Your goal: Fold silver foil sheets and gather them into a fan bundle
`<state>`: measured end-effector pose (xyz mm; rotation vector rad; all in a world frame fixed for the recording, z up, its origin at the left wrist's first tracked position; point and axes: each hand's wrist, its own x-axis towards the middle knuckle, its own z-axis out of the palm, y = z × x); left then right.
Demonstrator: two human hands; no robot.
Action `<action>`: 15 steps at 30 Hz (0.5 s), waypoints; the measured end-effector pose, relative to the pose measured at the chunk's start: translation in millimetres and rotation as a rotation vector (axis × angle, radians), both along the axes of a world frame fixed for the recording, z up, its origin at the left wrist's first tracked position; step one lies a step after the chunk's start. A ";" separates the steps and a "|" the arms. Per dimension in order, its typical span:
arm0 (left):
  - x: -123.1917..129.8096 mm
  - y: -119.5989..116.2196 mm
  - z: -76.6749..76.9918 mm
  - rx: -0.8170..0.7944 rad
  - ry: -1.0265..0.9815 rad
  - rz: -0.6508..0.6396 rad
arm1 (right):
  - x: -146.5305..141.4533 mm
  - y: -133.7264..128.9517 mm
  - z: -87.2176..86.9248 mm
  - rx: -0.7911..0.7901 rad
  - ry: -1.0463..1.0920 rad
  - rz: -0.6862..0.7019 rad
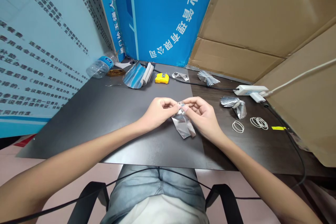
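Blue printed panels (168, 14) and sheets of brown cardboard (249, 17) stood behind a dark counter (278, 154), and a white power strip (249, 90) lay near its far right side. Well left of the power strip, the person's left hand (157, 112) and right hand (202, 115) met over a dark grey mat (105, 122) that covered part of the counter. Their fingers (170, 104) were bent and pinched the top of a crumpled piece of foil (183, 122) from both sides, with the fingertips nearly meeting. The foil hung down from that pinch, over the mat; whether its lower end touched the mat could not be told.

Just below the power strip lay a fanned, pleated foil bundle (233, 106), with two groups of rubber bands (259, 123) below that and a small yellow strip (278, 128) beside them. Left of the power strip were another pleated foil bundle (208, 78), a small foil scrap (180, 76), and a yellow tape measure (162, 78). Farther left, a curled foil sheet (136, 76) lay near a plastic water bottle (101, 66) on its side.
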<state>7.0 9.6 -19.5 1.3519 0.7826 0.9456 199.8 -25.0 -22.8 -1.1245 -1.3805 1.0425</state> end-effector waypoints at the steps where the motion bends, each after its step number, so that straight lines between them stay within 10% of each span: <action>1: -0.2 0.3 0.0 -0.001 -0.005 -0.003 | 0.1 0.1 0.1 0.009 0.007 0.006; 15: -1.5 -5.1 -1.3 0.036 0.027 -0.031 | 0.1 -10.1 2.6 0.106 -0.225 -0.046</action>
